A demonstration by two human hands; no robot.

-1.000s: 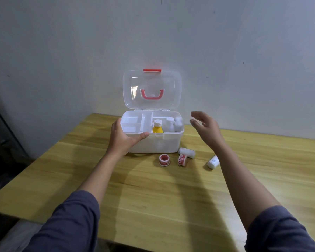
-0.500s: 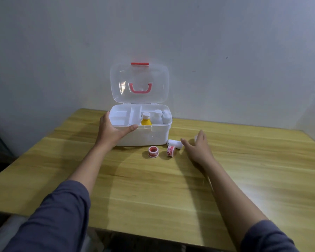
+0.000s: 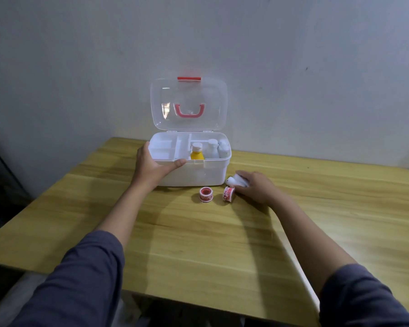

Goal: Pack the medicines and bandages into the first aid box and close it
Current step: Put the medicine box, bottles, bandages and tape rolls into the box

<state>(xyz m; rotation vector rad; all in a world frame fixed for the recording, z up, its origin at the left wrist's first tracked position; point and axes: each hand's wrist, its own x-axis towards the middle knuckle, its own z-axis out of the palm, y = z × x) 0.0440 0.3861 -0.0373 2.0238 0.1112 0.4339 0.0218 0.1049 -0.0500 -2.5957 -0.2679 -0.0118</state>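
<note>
The first aid box [image 3: 194, 172] sits on the wooden surface [image 3: 198, 244], close to the wall. Its clear lid [image 3: 189, 103] stands straight up, so the inside is easy to reach. A little tray with empty parts fills the left side of the box. On the right side stand the medicines: a yellow bottle [image 3: 197, 154] with a white cap and two white bottles [image 3: 219, 150] beside it. They look packed already.

The left hand [image 3: 155, 167] holds the front left corner of the box. The thumb lies along the front rim and the fingers wrap round the side. This grip is closed on the box, most likely to keep it from sliding while things go in.

The right hand [image 3: 255, 187] rests on the surface just right of the box. Its fingers are curled over a white bandage roll [image 3: 236, 181], which lies right by the box's front corner. The grip looks closed on the roll, ready to lift it.

Two red and white tape rolls wait in front of the box. One tape roll [image 3: 206, 194] stands alone, and the other tape roll [image 3: 229, 194] is touching or almost touching the right hand's fingers.

So the bandage and tapes still need to go in, and then the lid can be shut
</note>
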